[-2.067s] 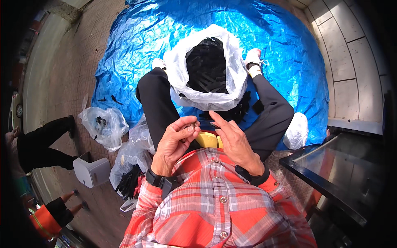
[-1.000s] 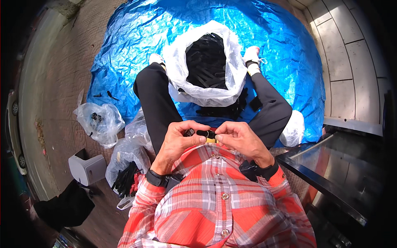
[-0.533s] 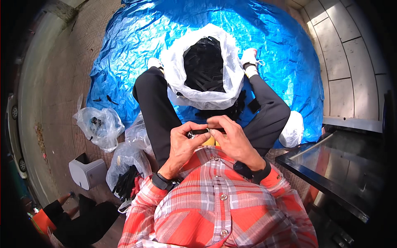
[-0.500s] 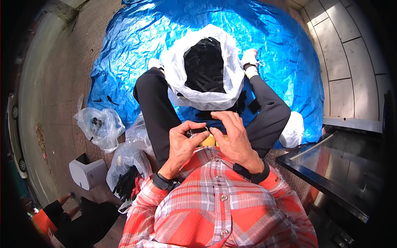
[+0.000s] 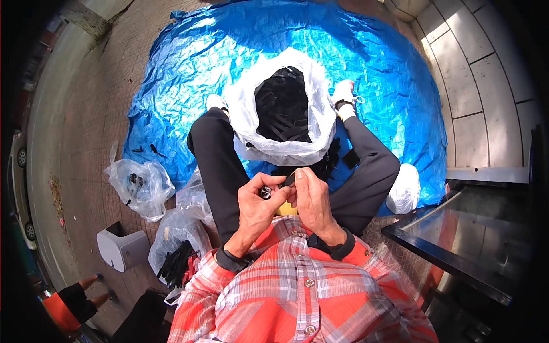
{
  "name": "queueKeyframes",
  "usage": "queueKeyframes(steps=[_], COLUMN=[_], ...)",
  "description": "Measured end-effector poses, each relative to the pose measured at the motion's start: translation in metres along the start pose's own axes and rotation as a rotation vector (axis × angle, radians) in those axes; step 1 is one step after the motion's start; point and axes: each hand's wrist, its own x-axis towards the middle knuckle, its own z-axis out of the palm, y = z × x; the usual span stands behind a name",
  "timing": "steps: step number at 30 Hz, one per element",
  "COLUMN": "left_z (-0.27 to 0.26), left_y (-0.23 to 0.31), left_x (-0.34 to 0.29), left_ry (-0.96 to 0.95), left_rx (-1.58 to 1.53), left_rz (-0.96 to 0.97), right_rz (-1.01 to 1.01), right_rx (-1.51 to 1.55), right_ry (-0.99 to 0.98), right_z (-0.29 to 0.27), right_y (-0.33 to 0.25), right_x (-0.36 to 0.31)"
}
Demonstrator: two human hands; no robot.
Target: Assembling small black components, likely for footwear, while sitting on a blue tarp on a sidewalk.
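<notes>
Close in front of my chest, both hands meet at a small black strap-like piece (image 5: 288,181). My left hand (image 5: 257,207) pinches it, and a small round shiny metal-looking part (image 5: 265,192) shows at its fingers. The fingertips of my right hand (image 5: 314,203) are closed on the other end of the black piece. Just beyond, between my legs, stands a white plastic bag (image 5: 322,123) with its mouth spread wide, full of black strips (image 5: 282,103). Something yellow (image 5: 287,208) shows partly beneath my hands.
A crumpled blue tarp (image 5: 189,74) lies under the bag and my feet. Clear plastic bags (image 5: 140,186) and black straps (image 5: 178,262) lie at left, near a white box-like object (image 5: 122,248). A dark-framed panel (image 5: 452,234) and a tied white bag (image 5: 404,188) are at right.
My right hand has come in from the right, its raised fingers now closing on the black piece. The piece has tilted upward between both hands.
</notes>
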Motion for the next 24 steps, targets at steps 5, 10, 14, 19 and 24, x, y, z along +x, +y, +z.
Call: queueKeyframes(steps=[5,10,14,19,24], left_z=[-0.001,0.011,0.004,0.007,0.008], left_y=[-0.007,0.006,-0.010,-0.011,-0.002], left_x=[-0.002,-0.003,-0.001,-0.001,-0.003], left_ry=[-0.014,-0.038,-0.096,-0.083,-0.123], left_rx=[0.145,-0.034,-0.231,-0.267,-0.340], left_rz=[0.161,0.231,0.115,0.019,-0.077], right_rz=[-0.406,0.030,0.074,0.018,0.022], right_rx=[-0.257,0.354,0.506,0.372,0.386], right_ry=[0.020,-0.009,-0.045,-0.042,-0.056], right_z=[0.000,-0.002,-0.004,-0.008,-0.011], right_y=[0.007,0.002,-0.002,0.000,-0.005], right_x=[0.000,0.001,-0.001,-0.002,0.002])
